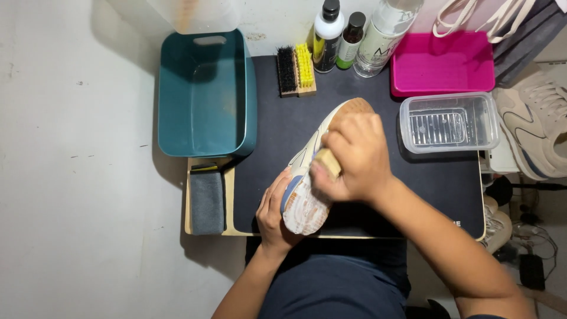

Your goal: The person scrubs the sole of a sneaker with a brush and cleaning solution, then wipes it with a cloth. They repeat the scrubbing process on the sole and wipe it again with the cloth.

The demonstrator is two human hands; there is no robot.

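Right hand (354, 156) fingers curl tight around a wooden brush (326, 162), pressed on the sneaker (307, 177); left hand (273, 212) cups its heel over the black mat (366, 195). Teal tub (207, 94), spare brushes (296, 71), bottles (348, 38), clear container (449, 123) ring them.

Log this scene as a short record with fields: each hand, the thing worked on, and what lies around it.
left hand: cups the heel end of the sneaker from below
right hand: grips a wooden brush, pressed on the sneaker
sneaker: on its side over the dark mat, sole showing
behind the mat: two brushes, three bottles
left of the mat: teal tub, grey cloth
right: pink tray, clear container, second sneaker
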